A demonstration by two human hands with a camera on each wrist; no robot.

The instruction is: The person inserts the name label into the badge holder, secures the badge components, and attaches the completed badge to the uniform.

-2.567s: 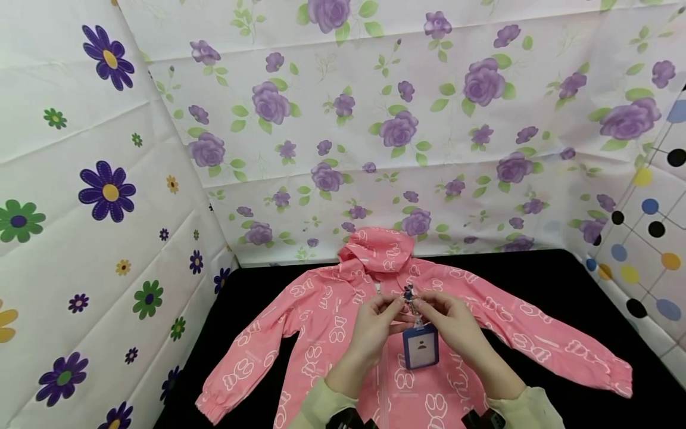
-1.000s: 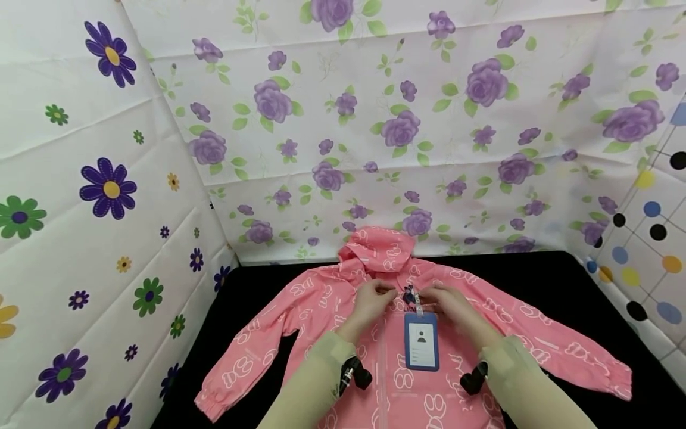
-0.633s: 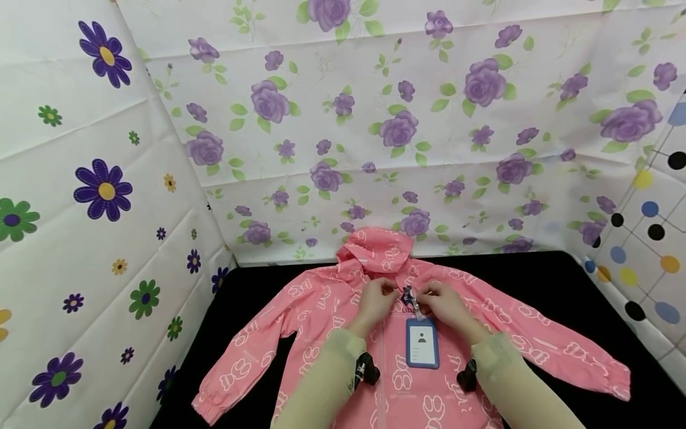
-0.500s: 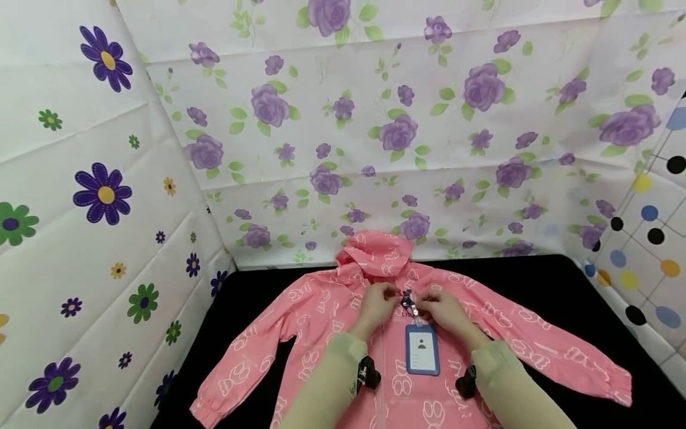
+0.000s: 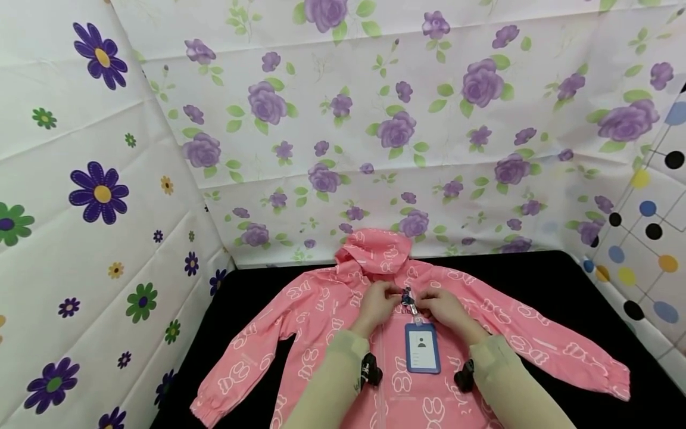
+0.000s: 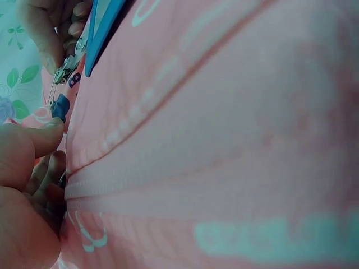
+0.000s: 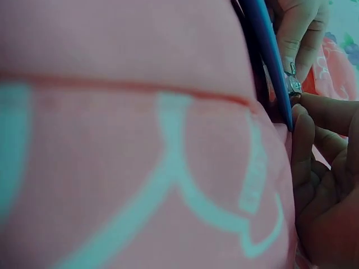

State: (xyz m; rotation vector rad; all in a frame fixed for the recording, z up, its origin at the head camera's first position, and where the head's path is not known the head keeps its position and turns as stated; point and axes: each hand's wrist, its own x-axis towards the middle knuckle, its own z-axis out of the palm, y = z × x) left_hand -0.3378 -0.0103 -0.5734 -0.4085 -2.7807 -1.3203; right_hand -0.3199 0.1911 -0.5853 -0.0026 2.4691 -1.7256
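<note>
A pink hooded jacket with white line drawings lies spread out, front up. On its chest lies a blue-framed ID badge, its metal clip and pin beside a small dark print. My left hand pinches the jacket fabric by that print; in the left wrist view its thumb presses the print's edge. With thumb and finger, my right hand pinches the badge clip from the other side. The fingers partly hide whether the pin passes through the cloth.
A black table surface surrounds the jacket. White sheets with purple roses, purple daisies and coloured dots stand behind and at both sides. Black cameras sit on the wrists.
The badge, earlier held up above the jacket by both hands, has come down onto the chest. My left hand has moved from the clip to the fabric. In the last half second little has shifted.
</note>
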